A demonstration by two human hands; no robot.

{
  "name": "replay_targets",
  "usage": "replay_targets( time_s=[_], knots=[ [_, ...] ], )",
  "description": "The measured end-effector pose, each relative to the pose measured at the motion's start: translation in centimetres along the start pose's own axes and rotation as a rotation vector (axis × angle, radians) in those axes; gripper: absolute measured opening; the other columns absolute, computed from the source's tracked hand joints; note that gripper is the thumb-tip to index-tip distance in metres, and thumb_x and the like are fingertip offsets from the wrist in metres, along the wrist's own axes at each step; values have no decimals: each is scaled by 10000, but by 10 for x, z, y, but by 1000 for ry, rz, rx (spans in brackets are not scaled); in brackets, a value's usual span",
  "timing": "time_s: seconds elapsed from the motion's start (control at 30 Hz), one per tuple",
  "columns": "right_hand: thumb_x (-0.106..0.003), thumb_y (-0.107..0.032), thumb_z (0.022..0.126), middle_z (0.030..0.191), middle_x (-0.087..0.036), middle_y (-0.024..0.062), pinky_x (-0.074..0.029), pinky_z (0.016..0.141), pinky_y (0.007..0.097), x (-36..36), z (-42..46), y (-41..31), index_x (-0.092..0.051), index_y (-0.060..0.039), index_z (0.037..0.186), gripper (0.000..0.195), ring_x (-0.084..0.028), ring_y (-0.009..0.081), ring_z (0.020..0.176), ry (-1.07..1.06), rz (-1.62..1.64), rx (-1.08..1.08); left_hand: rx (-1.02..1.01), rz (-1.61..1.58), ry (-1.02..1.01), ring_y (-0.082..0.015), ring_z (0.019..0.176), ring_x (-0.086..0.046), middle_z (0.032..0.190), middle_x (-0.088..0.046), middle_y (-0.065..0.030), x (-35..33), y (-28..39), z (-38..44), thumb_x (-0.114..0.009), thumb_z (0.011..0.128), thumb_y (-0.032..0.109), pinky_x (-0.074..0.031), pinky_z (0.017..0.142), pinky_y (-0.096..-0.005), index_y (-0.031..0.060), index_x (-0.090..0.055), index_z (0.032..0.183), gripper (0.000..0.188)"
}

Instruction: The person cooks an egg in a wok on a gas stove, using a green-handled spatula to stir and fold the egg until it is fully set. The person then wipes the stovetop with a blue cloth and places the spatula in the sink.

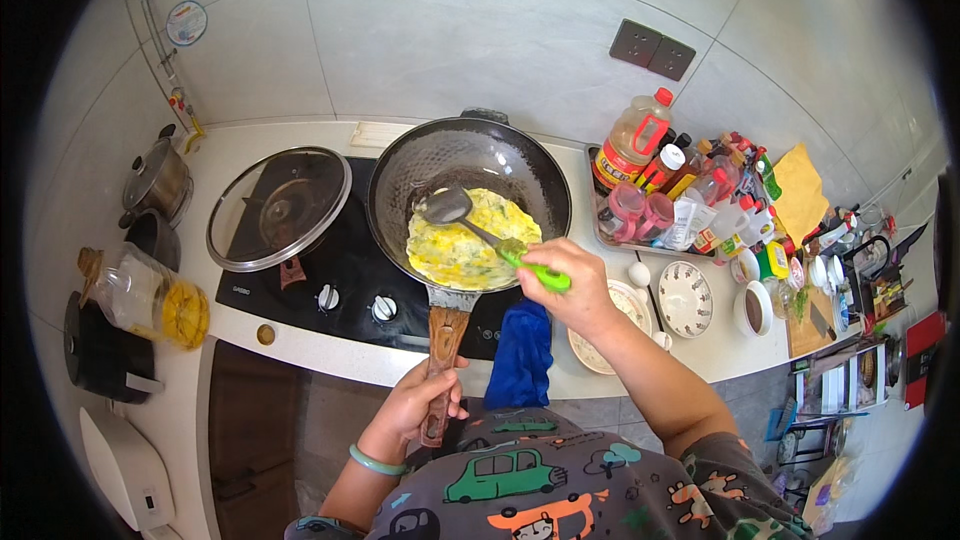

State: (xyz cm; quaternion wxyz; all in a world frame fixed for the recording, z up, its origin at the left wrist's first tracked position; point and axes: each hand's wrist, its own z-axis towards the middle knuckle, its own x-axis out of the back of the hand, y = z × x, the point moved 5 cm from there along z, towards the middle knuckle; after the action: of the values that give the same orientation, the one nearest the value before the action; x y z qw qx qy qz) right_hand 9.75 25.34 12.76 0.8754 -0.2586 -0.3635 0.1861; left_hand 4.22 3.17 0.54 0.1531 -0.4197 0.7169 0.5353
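Note:
A dark wok (480,157) stands on the black gas hob (315,330), its wooden handle pointing towards me. My left hand (424,401) is closed round that handle. Inside the wok lies a flat yellow egg pancake (480,255) with green bits. My right hand (566,281) grips the green handle of a spatula (448,206), whose dark metal blade rests over the pancake's upper left part. A blue cloth (521,352) hangs at the counter's front edge, right of the wok handle.
A glass lid (279,210) covers the left burner. Seasoning bottles (634,135) crowd a metal tray (652,244) to the right, with bowls (685,300) and a plate (589,349) nearer me. Farther right, a knife (821,321) lies on a cutting board (802,337). A large jar (150,300) is at left.

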Motion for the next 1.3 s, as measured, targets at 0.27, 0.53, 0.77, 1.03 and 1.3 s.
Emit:
replay_targets(
  time_s=[0.27,0.53,0.77,1.03,1.3],
  knots=[
    [-780,-100,674,855,-672,124,-533,662,310,53,1,-44,-679,-42,857,217,-668,239,745,-129,-47,32,4,-19,19,-134,606,-575,742,-547,-40,2,-2,-2,-498,956,174,-550,647,-329,0,-438,1222,323],
    [-747,-50,665,837,-672,117,-519,675,311,93,6,-55,-668,-37,838,191,-659,229,741,-134,-128,-47,19,-6,17,-133,611,-587,737,-547,-33,1,-1,-1,-499,959,181,-551,649,-331,10,-437,1229,326],
    [-759,-67,684,828,-659,115,-513,649,310,72,10,-44,-656,-34,838,188,-654,232,729,-212,-131,10,20,-4,18,-144,600,-560,736,-536,-60,1,0,-1,-498,954,193,-559,642,-332,-20,-409,1227,357],
    [-757,-77,713,806,-647,113,-507,642,327,50,28,-15,-650,-29,822,160,-639,245,715,-117,-74,10,18,-8,-10,-143,613,-578,742,-547,-45,1,-1,2,-507,955,175,-552,657,-340,-3,-426,1232,339],
    [-727,-70,738,768,-655,55,-465,623,256,113,59,-28,-638,-1,804,130,-592,103,705,-145,-72,-103,-9,9,0,-141,599,-564,730,-546,-58,1,0,-1,-483,959,202,-553,637,-329,-20,-409,1223,353]
  ],
)
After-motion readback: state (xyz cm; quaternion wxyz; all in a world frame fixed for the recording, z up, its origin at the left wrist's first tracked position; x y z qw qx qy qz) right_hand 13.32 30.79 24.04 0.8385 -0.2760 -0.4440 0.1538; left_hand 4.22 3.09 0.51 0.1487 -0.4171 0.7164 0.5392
